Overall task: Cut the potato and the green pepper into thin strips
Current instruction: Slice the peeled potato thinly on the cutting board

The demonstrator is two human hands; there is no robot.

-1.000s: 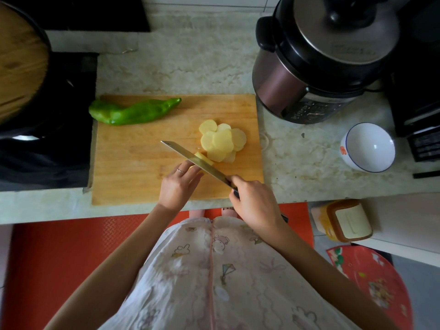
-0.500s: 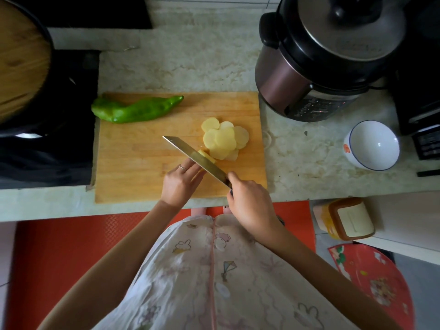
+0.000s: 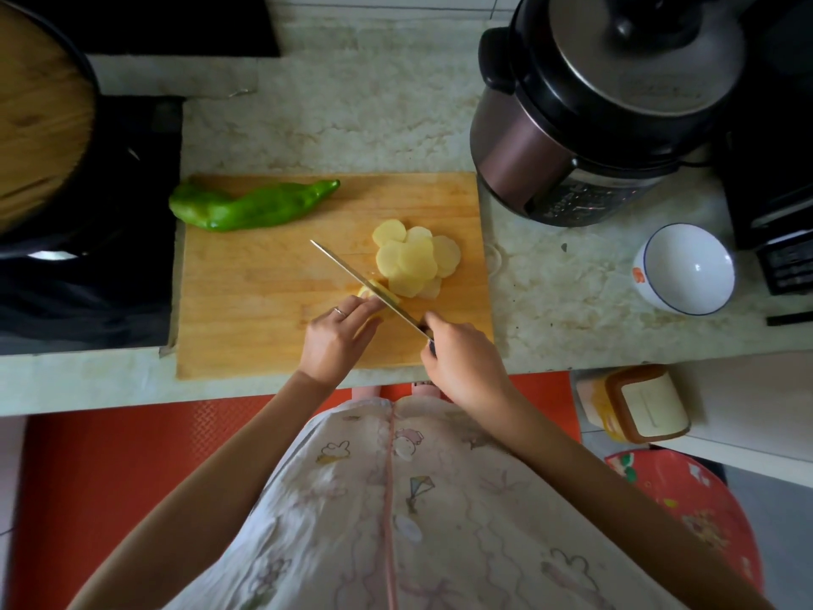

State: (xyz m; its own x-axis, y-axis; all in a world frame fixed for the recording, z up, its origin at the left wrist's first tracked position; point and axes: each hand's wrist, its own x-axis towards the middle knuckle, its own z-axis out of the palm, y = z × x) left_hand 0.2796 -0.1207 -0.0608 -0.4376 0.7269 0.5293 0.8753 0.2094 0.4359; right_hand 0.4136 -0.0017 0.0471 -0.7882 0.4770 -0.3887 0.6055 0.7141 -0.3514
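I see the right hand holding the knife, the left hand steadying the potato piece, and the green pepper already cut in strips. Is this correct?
One part is wrong: the head view shows the green pepper lying whole, uncut, on the cutting board. The rest stands.

You have soft, dim, even light: the worktop reads clearly with only faint shadows, and the green pepper shows a mild gloss. The stove on your left sinks nearly to black. A dull sheen lies on the cooker lid. Wide-angle distortion bends the frame edges.
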